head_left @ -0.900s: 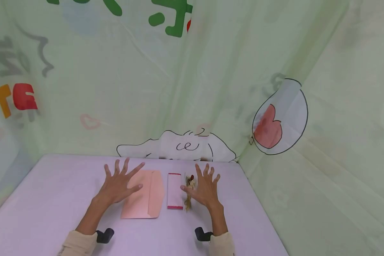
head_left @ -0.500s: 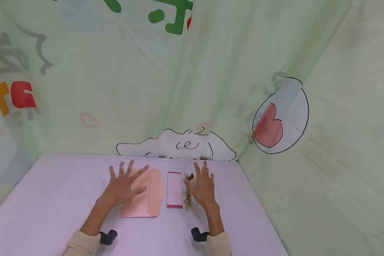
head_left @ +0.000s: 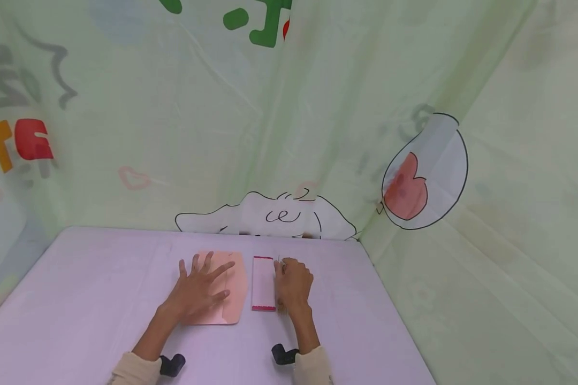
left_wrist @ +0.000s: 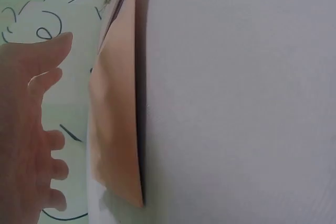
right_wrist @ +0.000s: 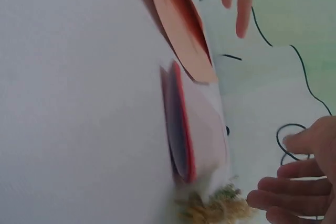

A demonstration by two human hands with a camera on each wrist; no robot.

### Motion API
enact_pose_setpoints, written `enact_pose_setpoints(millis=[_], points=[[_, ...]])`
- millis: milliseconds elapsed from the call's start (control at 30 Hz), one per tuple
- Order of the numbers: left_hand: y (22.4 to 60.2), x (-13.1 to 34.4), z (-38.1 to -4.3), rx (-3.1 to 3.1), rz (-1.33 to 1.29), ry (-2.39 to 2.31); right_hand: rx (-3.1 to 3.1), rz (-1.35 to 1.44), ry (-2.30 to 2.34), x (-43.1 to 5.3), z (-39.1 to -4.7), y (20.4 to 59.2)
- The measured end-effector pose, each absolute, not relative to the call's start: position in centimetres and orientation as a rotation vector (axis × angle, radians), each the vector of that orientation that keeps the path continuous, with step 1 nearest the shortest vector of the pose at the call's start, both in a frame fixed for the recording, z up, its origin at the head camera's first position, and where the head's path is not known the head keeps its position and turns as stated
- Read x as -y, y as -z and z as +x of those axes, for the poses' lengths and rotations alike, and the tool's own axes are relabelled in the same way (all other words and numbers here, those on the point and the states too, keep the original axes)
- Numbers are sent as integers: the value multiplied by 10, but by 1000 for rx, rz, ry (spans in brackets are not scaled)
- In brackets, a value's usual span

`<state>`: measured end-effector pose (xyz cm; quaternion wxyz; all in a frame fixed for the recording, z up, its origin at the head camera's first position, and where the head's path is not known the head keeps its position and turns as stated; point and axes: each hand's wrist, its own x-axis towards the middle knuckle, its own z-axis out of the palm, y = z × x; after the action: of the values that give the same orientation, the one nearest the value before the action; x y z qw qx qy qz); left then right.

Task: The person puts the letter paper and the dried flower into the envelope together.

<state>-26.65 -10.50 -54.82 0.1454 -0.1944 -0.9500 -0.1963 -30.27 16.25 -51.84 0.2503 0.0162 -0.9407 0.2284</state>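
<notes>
My left hand (head_left: 195, 291) is spread, fingers apart, over a pink envelope (head_left: 237, 289). In the left wrist view the thumb and fingers stand off the envelope (left_wrist: 119, 114), holding nothing. My right hand (head_left: 294, 283) reaches down over a small bunch of dried flowers (right_wrist: 220, 208), hiding most of it in the head view; stems show below the hand. In the right wrist view the fingers (right_wrist: 294, 186) are loosely bent, with nothing between them and the thumb, their tips right by the flowers. Between the hands lies a folded pale pink card (head_left: 263, 283) with red edges.
A lilac-white table (head_left: 101, 289) carries these things in a row. Behind it hangs a pale green curtain (head_left: 197, 133) with printed drawings; another curtain side (head_left: 510, 256) closes in the right. Black wrist mounts (head_left: 173, 366) sit at both cuffs.
The left hand has moved right and lower over the envelope, still spread. The right hand has come in leftward over the dried flowers, and its fingers have gone from spread to bent downward.
</notes>
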Motion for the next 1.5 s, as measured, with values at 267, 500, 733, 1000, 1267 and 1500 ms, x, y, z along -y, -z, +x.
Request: enact_pose_setpoints(millis=[267, 500, 733, 1000, 1267, 1500], points=[[557, 98, -263, 2847, -543, 656, 2581, -75, -798, -137, -298, 535], [563, 99, -261, 2901, -523, 674, 2646, -166, -676, -122, -301, 543], [564, 98, -261, 2883, -511, 703, 2631, -248, -674, -113, -299, 542], [565, 97, -262, 2857, -499, 755, 2571, -321, -880, -115, -302, 546], [566, 97, -259, 2872, -496, 806, 2413, -436, -1183, -124, -305, 551], [566, 99, -257, 2849, -482, 838, 2301, -493, -1387, -129, -304, 541]])
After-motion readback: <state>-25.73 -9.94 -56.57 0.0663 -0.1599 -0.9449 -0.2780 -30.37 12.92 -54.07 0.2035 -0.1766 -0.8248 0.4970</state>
